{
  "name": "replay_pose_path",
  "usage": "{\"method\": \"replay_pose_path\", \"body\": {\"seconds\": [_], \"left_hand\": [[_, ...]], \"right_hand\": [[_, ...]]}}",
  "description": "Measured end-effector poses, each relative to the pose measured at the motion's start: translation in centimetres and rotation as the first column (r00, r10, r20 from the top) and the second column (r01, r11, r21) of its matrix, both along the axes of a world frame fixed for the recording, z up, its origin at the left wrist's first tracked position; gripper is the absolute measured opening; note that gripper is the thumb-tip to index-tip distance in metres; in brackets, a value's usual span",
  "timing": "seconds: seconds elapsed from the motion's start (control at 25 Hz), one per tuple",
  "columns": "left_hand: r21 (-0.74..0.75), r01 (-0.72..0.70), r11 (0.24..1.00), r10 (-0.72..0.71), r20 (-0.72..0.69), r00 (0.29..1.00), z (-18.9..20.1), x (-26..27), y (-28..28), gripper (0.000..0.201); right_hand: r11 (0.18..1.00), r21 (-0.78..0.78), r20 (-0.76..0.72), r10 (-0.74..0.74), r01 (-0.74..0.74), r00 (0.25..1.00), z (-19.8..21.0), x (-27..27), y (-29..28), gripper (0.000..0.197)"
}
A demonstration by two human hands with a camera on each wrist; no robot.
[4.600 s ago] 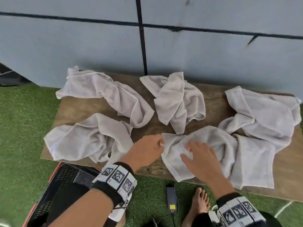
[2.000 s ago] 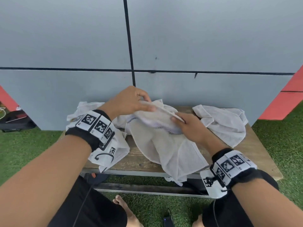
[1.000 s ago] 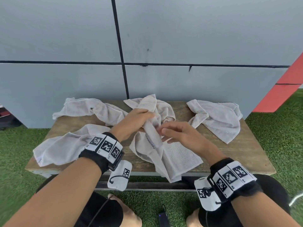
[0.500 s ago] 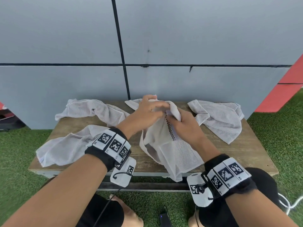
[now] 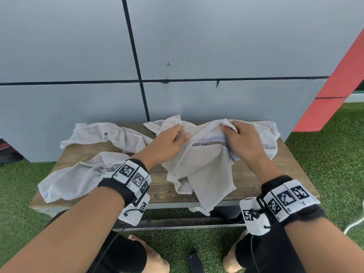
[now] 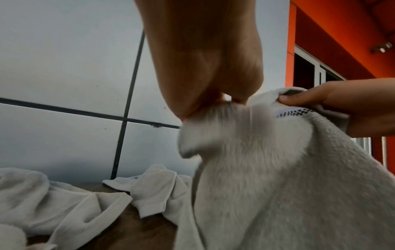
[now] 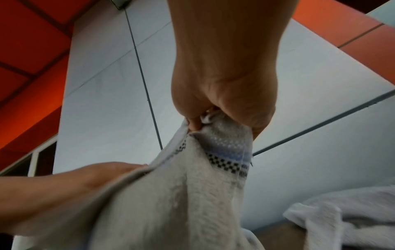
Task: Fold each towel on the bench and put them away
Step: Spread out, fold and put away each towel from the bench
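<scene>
Left hand [image 5: 171,141] and right hand [image 5: 241,141] pinching the checker-banded top edge of the towel [image 5: 204,170], stretched crosswise between them. Hanging lengthwise below the grips, over the bench [image 5: 250,176] front edge. Other towels [image 5: 78,178] crumpled left of the grips.

Bare wood on bench [image 5: 254,174] along front right edge and near right corner: room for my hand there. Small bare strip at left back edge. Crumpled towels [image 5: 78,178] block front left corner and back left. Towel I hold [image 5: 206,170] drapes over front edge at middle. Wall [image 5: 197,46] closes off back edge.
</scene>
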State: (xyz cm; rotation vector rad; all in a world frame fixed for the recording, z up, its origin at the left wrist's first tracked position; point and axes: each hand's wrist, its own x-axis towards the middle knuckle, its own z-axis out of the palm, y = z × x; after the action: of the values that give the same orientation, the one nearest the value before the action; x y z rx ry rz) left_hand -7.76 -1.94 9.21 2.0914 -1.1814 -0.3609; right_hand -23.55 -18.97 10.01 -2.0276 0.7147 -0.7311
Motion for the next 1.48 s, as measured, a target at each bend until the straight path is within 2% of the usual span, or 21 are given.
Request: {"method": "replay_pose_path", "body": {"seconds": [0.04, 0.16, 0.28, 0.36, 0.48, 0.52, 0.64, 0.72, 0.88, 0.96, 1.08, 1.2, 1.28, 1.36, 1.48], "left_hand": [[0.025, 0.010, 1.000, -0.010, -0.008, 1.000, 0.0, -0.2, 0.1, 0.023], [0.138, 0.084, 0.987, -0.084, -0.007, 0.996, 0.0, -0.4, 0.3, 0.036], [0.042, 0.089, 0.995, -0.088, -0.031, 0.996, -0.9, -0.2, 0.1, 0.028], [-0.032, 0.065, 0.997, -0.066, -0.040, 0.997, -2.0, -1.0, -0.6, 0.020], [-0.042, 0.172, 0.984, -0.176, -0.097, 0.980, -3.5, -4.2, -2.5, 0.036], [-0.054, 0.211, 0.976, -0.215, -0.093, 0.972, -4.0, -5.0, -3.4, 0.036], [-0.091, 0.256, 0.962, -0.258, -0.002, 0.966, -5.5, -5.0, -5.0, 0.012], [-0.037, 0.225, 0.974, -0.225, 0.007, 0.974, -6.3, -3.5, -4.9, 0.002], [0.164, 0.155, 0.974, -0.162, 0.031, 0.986, -7.8, -1.0, -3.5, 0.017], [0.265, 0.105, 0.959, -0.137, 0.106, 0.985, -8.7, -1.0, -3.4, 0.019], [0.388, -0.012, 0.922, -0.096, 0.256, 0.962, -9.8, -0.8, -3.7, 0.015], [0.449, -0.107, 0.887, -0.060, 0.341, 0.938, -10.0, 0.3, -3.7, 0.016], [0.420, -0.160, 0.893, -0.009, 0.371, 0.929, -10.1, 0.9, -3.6, 0.021], [0.394, -0.135, 0.909, 0.001, 0.322, 0.947, -11.0, 1.3, -3.7, 0.026], [0.428, 0.123, 0.895, -0.162, 0.057, 0.985, -12.9, 1.5, -3.2, 0.033]], "right_hand": [[0.999, 0.006, -0.009, -0.039, 0.039, 0.999, -0.4, -0.2, -0.1, 0.042], [0.992, -0.001, -0.029, -0.125, 0.125, 0.992, -1.3, -1.2, -0.8, 0.040], [0.989, 0.062, -0.070, -0.127, 0.131, 0.989, -2.6, -2.7, -2.1, 0.039], [0.995, 0.097, -0.155, -0.023, 0.038, 0.988, -3.5, -3.4, -2.4, 0.040], [0.974, 0.055, -0.237, 0.229, -0.222, 0.944, -3.9, -3.2, -0.6, 0.038], [0.959, 0.051, -0.252, 0.282, -0.279, 0.926, -3.9, -2.9, -0.2, 0.034], [0.963, -0.003, -0.252, 0.260, -0.269, 0.932, -3.9, -2.6, -0.8, 0.031], [0.980, -0.045, -0.250, 0.175, -0.192, 0.952, -4.7, -3.2, -2.3, 0.033], [0.992, 0.050, -0.332, 0.129, -0.119, 0.934, -7.5, -4.1, -3.4, 0.045], [0.992, 0.076, -0.425, 0.124, -0.101, 0.897, -9.4, -3.7, -3.1, 0.046], [0.994, 0.104, -0.477, 0.072, -0.025, 0.876, -11.9, -3.1, -2.7, 0.044], [0.997, 0.052, -0.502, -0.025, 0.060, 0.864, -13.0, -2.9, -2.7, 0.039], [0.994, 0.033, -0.505, -0.071, 0.102, 0.860, -13.2, -2.8, -2.8, 0.036], [0.995, 0.026, -0.523, -0.072, 0.100, 0.849, -13.9, -2.6, -2.9, 0.035], [0.998, 0.064, -0.596, 0.051, -0.016, 0.801, -15.6, -2.0, -2.4, 0.034]]}}
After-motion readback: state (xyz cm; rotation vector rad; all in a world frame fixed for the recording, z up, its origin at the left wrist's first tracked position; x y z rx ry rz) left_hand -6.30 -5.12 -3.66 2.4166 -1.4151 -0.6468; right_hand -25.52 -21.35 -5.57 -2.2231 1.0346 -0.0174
